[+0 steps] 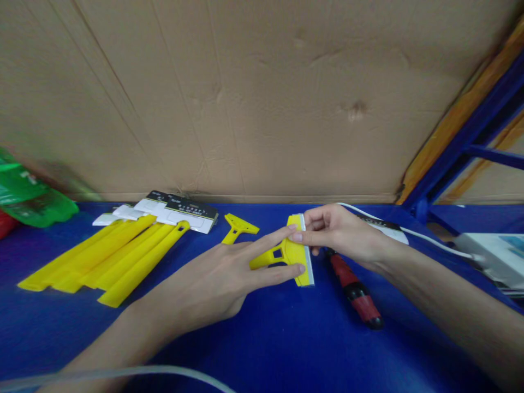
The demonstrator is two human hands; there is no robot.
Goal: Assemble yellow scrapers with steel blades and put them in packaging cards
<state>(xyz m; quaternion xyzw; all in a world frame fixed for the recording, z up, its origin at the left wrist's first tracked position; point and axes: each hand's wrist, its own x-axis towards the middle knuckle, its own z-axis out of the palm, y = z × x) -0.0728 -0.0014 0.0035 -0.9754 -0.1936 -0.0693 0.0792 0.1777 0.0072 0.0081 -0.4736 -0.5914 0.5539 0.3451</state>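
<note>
A yellow scraper [291, 252] with a pale metal blade edge is held between both hands over the blue table. My left hand [229, 270] grips its head from the left, two fingers stretched along the yellow plastic and the handle partly hidden under the palm. From the right, my right hand [333, 232] pinches the blade side between thumb and fingers. Just behind my left hand lies another yellow scraper head [240, 225], its lower part covered by that hand. A red and black screwdriver handle [356, 292] rests below my right hand, its tip end hidden.
Several yellow handles [123, 245] with black and white cards [180, 210] lie at the left. A green plastic bottle [33, 191] is at the far left. At right, a white cable [434, 245] runs to a white box [491, 259]. Cardboard [245, 98] stands behind.
</note>
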